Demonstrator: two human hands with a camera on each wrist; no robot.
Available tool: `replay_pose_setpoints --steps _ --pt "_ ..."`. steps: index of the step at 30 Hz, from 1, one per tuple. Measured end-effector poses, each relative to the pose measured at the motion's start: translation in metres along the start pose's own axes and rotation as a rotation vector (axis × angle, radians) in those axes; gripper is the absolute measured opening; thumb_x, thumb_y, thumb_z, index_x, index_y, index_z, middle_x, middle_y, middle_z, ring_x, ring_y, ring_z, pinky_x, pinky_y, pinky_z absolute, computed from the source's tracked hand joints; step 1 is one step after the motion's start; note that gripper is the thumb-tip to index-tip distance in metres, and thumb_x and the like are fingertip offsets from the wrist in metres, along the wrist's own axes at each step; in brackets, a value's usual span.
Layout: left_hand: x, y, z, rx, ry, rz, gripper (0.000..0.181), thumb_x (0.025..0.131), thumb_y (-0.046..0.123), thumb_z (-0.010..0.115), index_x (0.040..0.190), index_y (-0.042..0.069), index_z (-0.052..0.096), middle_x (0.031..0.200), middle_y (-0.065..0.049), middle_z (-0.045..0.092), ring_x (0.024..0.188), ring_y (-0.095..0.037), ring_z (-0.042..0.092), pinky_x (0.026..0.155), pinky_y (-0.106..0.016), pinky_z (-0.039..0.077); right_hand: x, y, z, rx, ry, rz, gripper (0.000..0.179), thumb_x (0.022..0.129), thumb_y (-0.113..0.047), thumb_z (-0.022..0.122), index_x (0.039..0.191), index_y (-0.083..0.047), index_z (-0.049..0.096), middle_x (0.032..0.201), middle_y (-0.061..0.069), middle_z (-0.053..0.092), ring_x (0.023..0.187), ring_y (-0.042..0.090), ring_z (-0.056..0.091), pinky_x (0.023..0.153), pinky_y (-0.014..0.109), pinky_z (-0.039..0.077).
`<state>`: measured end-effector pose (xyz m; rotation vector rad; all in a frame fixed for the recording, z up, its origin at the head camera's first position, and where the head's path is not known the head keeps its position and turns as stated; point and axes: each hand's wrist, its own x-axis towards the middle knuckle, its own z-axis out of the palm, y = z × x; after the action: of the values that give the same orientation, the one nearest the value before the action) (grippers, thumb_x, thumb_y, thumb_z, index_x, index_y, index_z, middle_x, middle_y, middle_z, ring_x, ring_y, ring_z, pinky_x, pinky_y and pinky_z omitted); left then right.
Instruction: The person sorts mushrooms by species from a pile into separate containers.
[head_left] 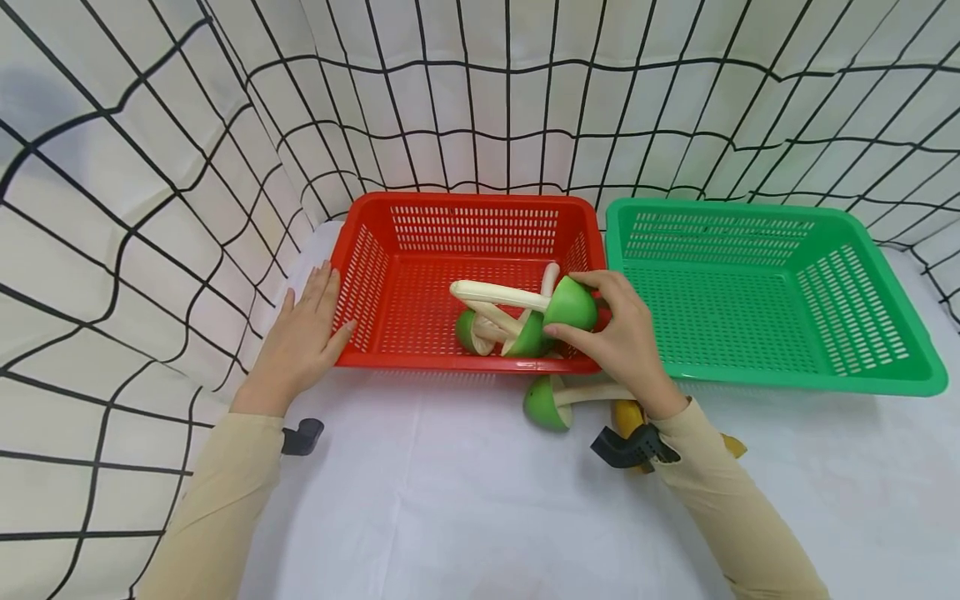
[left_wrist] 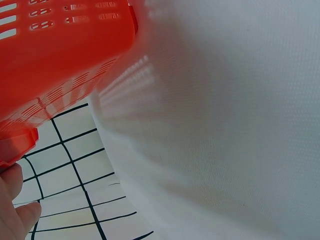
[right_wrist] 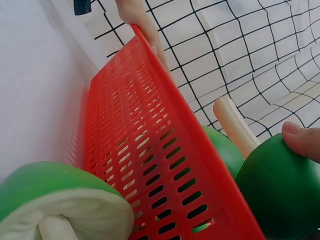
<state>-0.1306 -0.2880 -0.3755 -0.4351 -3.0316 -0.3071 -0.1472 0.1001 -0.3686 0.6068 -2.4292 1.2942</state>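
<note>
In the head view my right hand (head_left: 618, 337) grips the green cap of a toy mushroom (head_left: 572, 305) over the right end of the red basket (head_left: 442, 363). Its pale stem points left, above other green-capped mushrooms (head_left: 529, 337) lying in that basket. The right wrist view shows the gripped cap (right_wrist: 280, 187) inside the red wall, under my fingertips. My left hand (head_left: 303, 337) rests with extended fingers against the basket's left rim. Another green mushroom (head_left: 545, 406) lies on the white cloth in front of the basket, its stem running toward my right wrist.
A green basket (head_left: 750, 379) stands directly right of the red one. Under my right wrist lies a yellow thing (head_left: 626, 417), mostly hidden by the wrist and its black camera mount (head_left: 633, 446). Black grid netting (head_left: 510, 133) over white cloth closes off the back and left.
</note>
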Motion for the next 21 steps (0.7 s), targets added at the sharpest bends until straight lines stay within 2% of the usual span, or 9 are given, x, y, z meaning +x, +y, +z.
replay_pose_setpoints --steps 12,21 --pt "-0.001 0.002 -0.002 -0.006 -0.003 -0.004 0.069 0.099 0.030 0.038 0.147 -0.009 0.007 0.155 -0.023 0.005 0.143 -0.035 0.005 0.110 -0.060 0.009 0.012 0.001 0.005 -0.034 -0.037 0.074 0.062 0.071 -0.023 0.084 0.123 -0.002 0.058 0.116 0.012 0.055 0.097 0.024 0.051 0.073 0.042 0.050" --pt "0.001 0.003 -0.003 0.001 -0.018 -0.019 0.070 0.098 0.031 0.039 0.147 -0.009 0.008 0.155 -0.023 0.005 0.143 -0.035 0.005 0.110 -0.060 0.008 0.019 0.002 0.007 -0.037 -0.036 0.107 0.063 0.071 -0.025 0.084 0.123 -0.002 0.058 0.115 0.013 0.056 0.095 0.026 0.052 0.073 0.043 0.049"
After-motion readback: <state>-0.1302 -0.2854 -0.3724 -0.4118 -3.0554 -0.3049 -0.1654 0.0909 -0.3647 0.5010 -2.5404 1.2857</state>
